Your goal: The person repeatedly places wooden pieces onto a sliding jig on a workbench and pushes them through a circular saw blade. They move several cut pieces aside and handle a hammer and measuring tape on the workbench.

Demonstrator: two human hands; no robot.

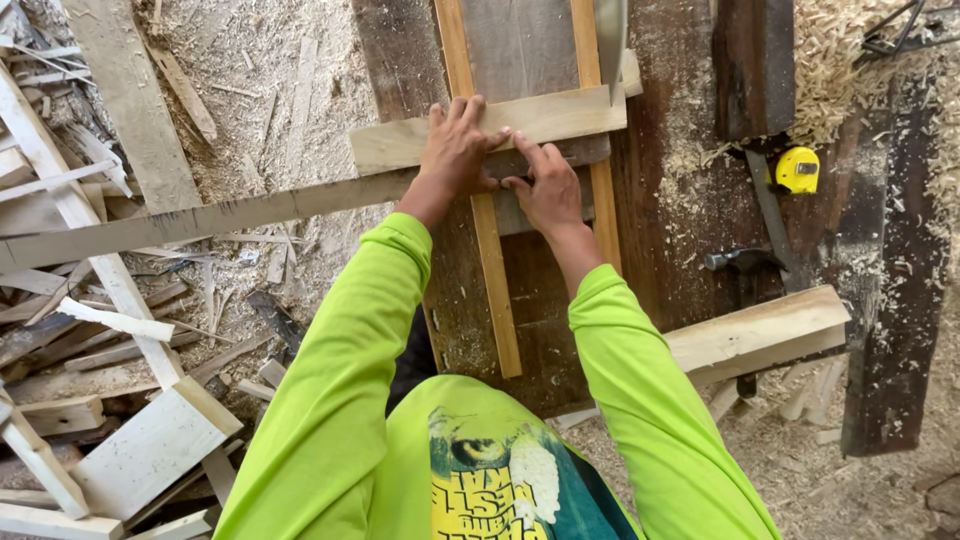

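A short pale board (570, 113) lies crosswise over two light wooden rails (495, 290) on a dark, worn saw table (660, 200). My left hand (455, 150) presses down on the board, fingers curled over its far edge. Just right of it, my right hand (548, 192) holds the board's near edge, index finger stretched onto the wood. A round saw blade (610, 40) stands at the board's right end, touching or nearly touching it. Both arms wear bright green sleeves.
A yellow tape measure (797, 170) and a hammer (745, 262) lie on the table to the right. A thick pale block (760, 335) juts off the near edge. A long plank (200, 218) runs left; scrap offcuts (100, 380) and sawdust cover the floor.
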